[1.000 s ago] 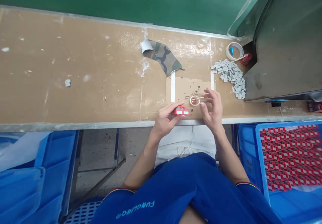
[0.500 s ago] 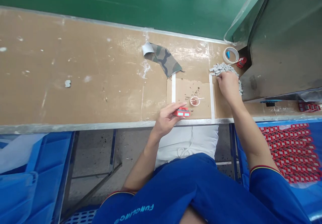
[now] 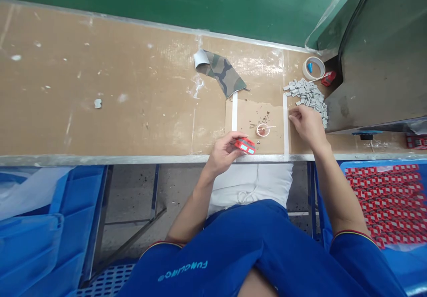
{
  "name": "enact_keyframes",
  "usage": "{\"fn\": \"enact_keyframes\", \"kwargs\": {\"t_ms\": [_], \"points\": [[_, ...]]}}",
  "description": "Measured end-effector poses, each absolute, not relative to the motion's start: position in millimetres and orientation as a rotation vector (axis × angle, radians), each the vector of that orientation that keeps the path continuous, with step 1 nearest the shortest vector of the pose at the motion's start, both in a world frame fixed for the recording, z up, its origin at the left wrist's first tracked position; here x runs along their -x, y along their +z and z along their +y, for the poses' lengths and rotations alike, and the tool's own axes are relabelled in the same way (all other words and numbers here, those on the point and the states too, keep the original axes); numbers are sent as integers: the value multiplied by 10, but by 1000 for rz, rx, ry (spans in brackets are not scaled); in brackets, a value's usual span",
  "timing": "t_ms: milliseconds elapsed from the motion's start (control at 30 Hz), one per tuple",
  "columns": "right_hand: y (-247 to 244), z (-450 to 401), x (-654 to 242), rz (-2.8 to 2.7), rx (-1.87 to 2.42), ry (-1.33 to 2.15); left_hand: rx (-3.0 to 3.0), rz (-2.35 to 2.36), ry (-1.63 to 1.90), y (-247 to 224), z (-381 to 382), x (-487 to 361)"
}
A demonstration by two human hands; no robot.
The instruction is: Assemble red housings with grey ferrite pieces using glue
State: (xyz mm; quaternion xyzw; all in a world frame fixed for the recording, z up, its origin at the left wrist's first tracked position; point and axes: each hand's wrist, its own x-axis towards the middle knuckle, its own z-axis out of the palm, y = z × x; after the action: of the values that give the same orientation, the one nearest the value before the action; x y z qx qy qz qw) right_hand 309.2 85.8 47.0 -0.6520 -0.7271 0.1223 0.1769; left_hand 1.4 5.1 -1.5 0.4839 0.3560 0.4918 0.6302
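My left hand (image 3: 222,153) grips a small red toy vehicle (image 3: 246,146) with pale blue windows, just above the table's front edge. My right hand (image 3: 307,124) is closed in a pinch in front of a heap of small grey plastic pieces (image 3: 307,93); whatever its fingertips hold is too small to make out. Between the hands, a little cup (image 3: 263,130) of reddish contents stands on a cardboard sheet (image 3: 247,114), a thin white stick (image 3: 271,127) lying across it. Tiny dark bits are scattered behind the cup.
A camouflage-patterned strip (image 3: 224,72) lies behind the cardboard. At the back right are a tape roll (image 3: 313,68) and another red toy (image 3: 328,78), beside a large metal box (image 3: 383,65). Below right, a blue crate (image 3: 345,167) holds rows of red toys (image 3: 390,203).
My right hand has drawn back from the grey heap toward me, its fingers pinched. The toy vehicle in my left hand has tilted slightly. The whole view has shifted a little.
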Motion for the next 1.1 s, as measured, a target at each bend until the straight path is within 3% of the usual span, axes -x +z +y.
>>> {"fn": "enact_keyframes", "kwargs": {"t_ms": [200, 467, 1100], "points": [[612, 452, -2978, -1670, 1733, 517, -1028, 717, 1119, 25, 70, -17], [833, -154, -2022, -1680, 1262, 965, -1076, 770, 1123, 68, 67, 3], [781, -78, -2001, -1757, 1287, 1032, -1226, 836, 1108, -22, 42, 41]]}}
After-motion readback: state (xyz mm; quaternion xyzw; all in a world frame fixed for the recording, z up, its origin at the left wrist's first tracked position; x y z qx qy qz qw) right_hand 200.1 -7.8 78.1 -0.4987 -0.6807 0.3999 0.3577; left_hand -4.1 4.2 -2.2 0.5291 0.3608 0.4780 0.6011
